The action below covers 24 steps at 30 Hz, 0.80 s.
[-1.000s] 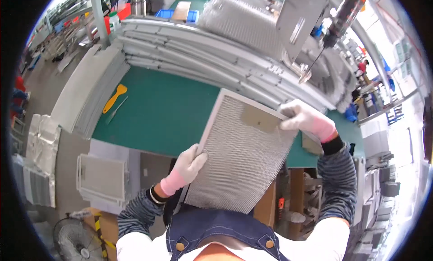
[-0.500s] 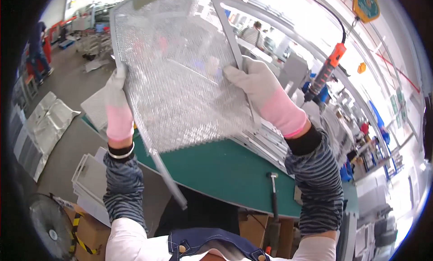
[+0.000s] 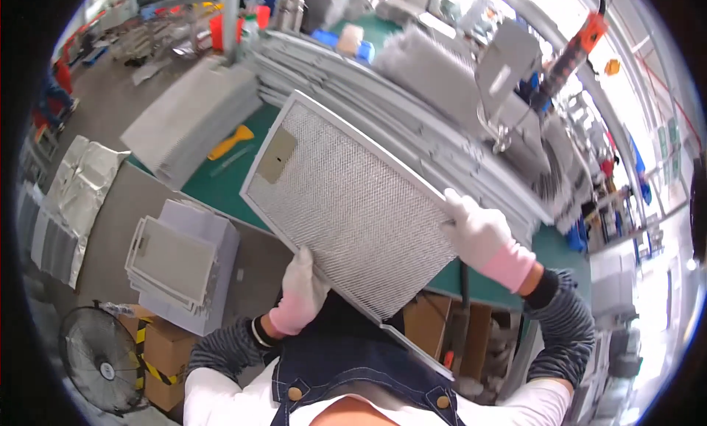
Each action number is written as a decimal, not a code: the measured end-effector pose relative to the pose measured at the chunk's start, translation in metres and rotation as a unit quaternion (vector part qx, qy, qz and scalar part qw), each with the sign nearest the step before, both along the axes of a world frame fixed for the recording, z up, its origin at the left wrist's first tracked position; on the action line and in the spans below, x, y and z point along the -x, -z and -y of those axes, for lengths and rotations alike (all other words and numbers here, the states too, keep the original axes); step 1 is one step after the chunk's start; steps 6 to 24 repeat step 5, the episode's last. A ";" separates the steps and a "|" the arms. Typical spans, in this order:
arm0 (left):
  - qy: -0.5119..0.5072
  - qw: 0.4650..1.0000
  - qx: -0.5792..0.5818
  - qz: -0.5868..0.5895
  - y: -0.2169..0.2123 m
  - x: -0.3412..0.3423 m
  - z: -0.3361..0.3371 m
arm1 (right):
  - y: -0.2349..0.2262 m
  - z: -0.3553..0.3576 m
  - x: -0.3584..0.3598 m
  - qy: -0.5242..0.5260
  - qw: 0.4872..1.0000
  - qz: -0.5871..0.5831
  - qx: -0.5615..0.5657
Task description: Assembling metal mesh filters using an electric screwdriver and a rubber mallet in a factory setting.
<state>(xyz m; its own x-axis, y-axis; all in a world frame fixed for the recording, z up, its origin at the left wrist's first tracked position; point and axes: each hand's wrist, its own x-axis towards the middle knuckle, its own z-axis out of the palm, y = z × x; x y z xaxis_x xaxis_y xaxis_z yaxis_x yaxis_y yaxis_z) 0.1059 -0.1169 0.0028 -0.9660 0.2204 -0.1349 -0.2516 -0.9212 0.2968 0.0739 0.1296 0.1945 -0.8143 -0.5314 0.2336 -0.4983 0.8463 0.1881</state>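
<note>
A metal mesh filter panel (image 3: 361,205) is held tilted above the green workbench (image 3: 552,256). Silver frame strips run along its far, left and right edges, and a beige patch (image 3: 278,155) sits near its far-left corner. The near end of the mesh is bare, and one frame strip (image 3: 418,345) juts out from there toward my apron. Gloved in white and pink, my left hand (image 3: 300,290) grips the panel's near-left edge. My right hand (image 3: 479,234), gloved alike, pinches the opposite edge, fingers partly hidden behind it.
Stacked mesh sheets (image 3: 195,117) and a yellow-handled tool (image 3: 231,142) lie at the bench's left. Long metal strips (image 3: 412,142) line its back. An orange power screwdriver (image 3: 571,61) hangs at the right. Framed panels (image 3: 173,260) are piled low left, near a fan (image 3: 99,360).
The panel has come down from upright in front of me to a flatter tilt, turned so its near end points right. Both hands moved lower with it, still gripping its edges.
</note>
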 end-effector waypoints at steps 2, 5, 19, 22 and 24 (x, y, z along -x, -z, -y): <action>-0.003 0.936 0.335 -0.105 0.028 -0.023 0.005 | 0.023 -0.009 -0.014 0.024 0.999 0.023 0.033; 0.012 0.990 0.139 0.030 -0.013 -0.007 -0.010 | 0.046 -0.032 -0.015 -0.013 0.985 0.039 0.169; 0.012 0.990 0.139 0.030 -0.013 -0.007 -0.010 | 0.046 -0.032 -0.015 -0.013 0.985 0.039 0.169; 0.012 0.990 0.139 0.030 -0.013 -0.007 -0.010 | 0.046 -0.032 -0.015 -0.013 0.985 0.039 0.169; 0.012 0.990 0.139 0.030 -0.013 -0.007 -0.010 | 0.046 -0.032 -0.015 -0.013 0.985 0.039 0.169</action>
